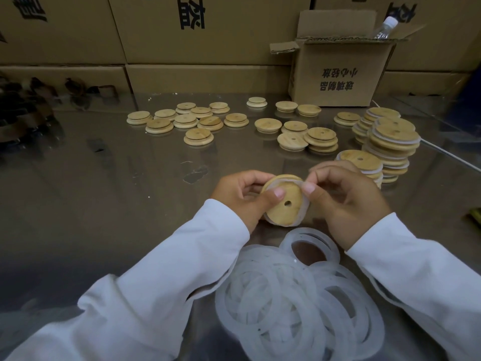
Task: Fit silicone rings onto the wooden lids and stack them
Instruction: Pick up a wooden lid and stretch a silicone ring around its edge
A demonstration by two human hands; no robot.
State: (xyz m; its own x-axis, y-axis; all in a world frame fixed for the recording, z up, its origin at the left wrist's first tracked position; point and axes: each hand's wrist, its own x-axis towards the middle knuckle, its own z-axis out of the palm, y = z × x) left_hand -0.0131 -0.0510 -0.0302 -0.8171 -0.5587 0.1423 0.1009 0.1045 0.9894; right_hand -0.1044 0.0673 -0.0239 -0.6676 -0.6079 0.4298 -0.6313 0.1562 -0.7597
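Observation:
A round wooden lid [285, 208] with a small centre hole is held tilted above the table, at the middle of the view. My left hand [243, 194] grips its left edge, thumb on the face. My right hand [343, 194] pinches a translucent silicone ring [303, 201] that lies round the lid's right rim. A heap of loose white silicone rings [296, 306] lies on the table just below my hands. Stacks of ringed lids [390, 144] stand at the right. Several bare wooden lids [199, 136] are scattered farther back.
The glossy table [104, 191] runs left of my hands. A wall of cardboard boxes [197, 29] closes the back. An open box [338, 74] with a plastic bottle [386, 28] stands at the back right. Dark objects [23, 108] lie at the far left.

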